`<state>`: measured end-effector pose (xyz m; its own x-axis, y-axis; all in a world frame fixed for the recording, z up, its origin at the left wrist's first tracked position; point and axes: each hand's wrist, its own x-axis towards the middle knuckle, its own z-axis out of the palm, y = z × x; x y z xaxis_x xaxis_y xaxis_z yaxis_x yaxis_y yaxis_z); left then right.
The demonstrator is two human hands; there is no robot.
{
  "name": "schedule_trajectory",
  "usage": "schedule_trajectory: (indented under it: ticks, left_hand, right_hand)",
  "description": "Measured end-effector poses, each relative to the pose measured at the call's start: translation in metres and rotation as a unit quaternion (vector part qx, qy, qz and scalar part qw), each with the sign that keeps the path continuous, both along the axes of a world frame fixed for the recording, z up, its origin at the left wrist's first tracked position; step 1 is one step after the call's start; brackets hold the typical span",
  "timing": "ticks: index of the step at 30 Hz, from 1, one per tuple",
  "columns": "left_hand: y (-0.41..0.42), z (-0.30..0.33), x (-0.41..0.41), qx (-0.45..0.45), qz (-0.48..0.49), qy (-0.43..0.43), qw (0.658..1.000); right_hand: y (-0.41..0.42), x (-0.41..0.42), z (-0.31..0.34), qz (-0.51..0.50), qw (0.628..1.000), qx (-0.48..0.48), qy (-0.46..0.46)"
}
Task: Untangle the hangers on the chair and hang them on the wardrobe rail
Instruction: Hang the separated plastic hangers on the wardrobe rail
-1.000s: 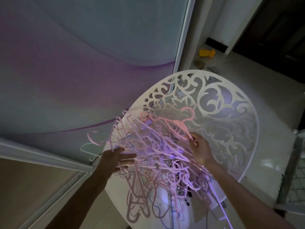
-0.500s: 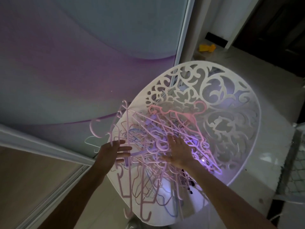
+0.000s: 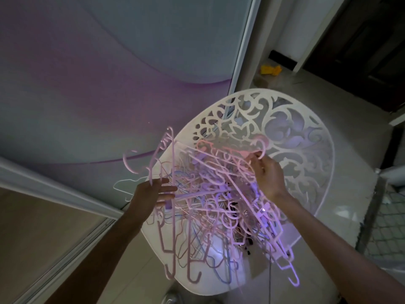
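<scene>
Hanger pile (image 3: 210,194) swamps the chair (image 3: 306,150) — right hand (image 3: 268,174) pinches a pink hanger (image 3: 230,153), left hand (image 3: 151,191) flat, grip loose, wardrobe door (image 3: 109,73) just behind.

The hangers (image 3: 210,194) heaped on the chair (image 3: 306,150) look mostly like pink plastic with a matt, slightly fuzzy coat, with a few thin, smooth blue and white wire-like ones among them near the chair's front edge. The chair is white hard plastic, smooth with a faint sheen, its back pierced in scrollwork. The floor (image 3: 341,102) looks like glossy pale tile, and the wardrobe door (image 3: 109,73) is a smooth panel framed in pale metal.
</scene>
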<state>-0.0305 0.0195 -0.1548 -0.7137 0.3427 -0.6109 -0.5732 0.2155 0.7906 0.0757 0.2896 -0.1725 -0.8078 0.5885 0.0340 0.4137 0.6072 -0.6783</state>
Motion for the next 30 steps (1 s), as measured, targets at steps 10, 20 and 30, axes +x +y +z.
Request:
schedule_trajectory:
  ticks: [10,20,30]
  left_hand:
    - [0.039,0.009,0.021,-0.036,0.157,0.169,0.972]
    - [0.038,0.047,-0.002,-0.121,0.331,0.315,0.882]
    - [0.013,0.076,-0.008,-0.134,0.28,0.263,0.913]
  right_hand:
    - [0.012,0.041,0.033,-0.038,0.967,-0.244,0.068]
    - [0.007,0.051,0.045,0.016,0.958,-0.28,0.062]
    - [-0.012,0.048,0.047,-0.01,0.969,-0.245,0.034]
